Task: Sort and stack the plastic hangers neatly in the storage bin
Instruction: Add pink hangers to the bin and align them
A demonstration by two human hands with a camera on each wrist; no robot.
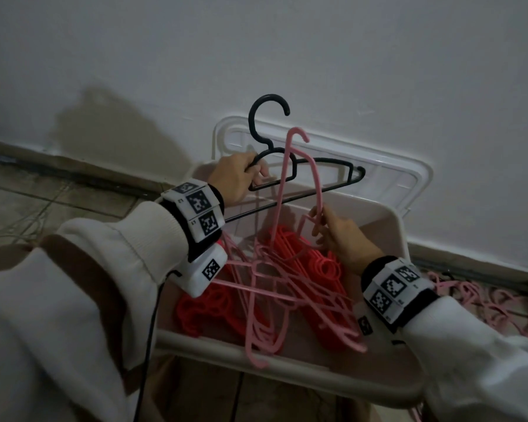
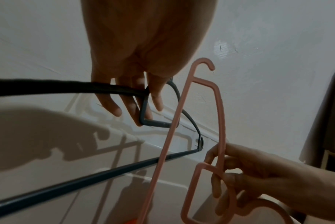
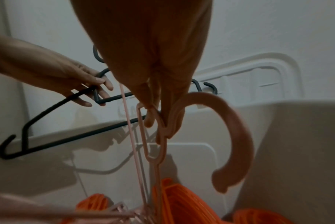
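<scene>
Head view, black hanger [image 1: 305,166] shoulder hidden by left hand [image 1: 237,178]

Both arms reach forward in white sleeves with marker bands at the wrists. The left hand [image 1: 237,177] is raised, fingers [image 2: 112,106] curled round a black hanger [image 1: 305,166]. The right hand [image 1: 342,236], lower, pinches a pink hanger [image 1: 299,166].

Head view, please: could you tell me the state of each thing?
Black plastic hanger: lifted above bin, gripped by left hand.
Light pink plastic hanger: raised, pinched by right hand.
Beige storage bin: open, holding red hangers under tangled pink ones.
</scene>
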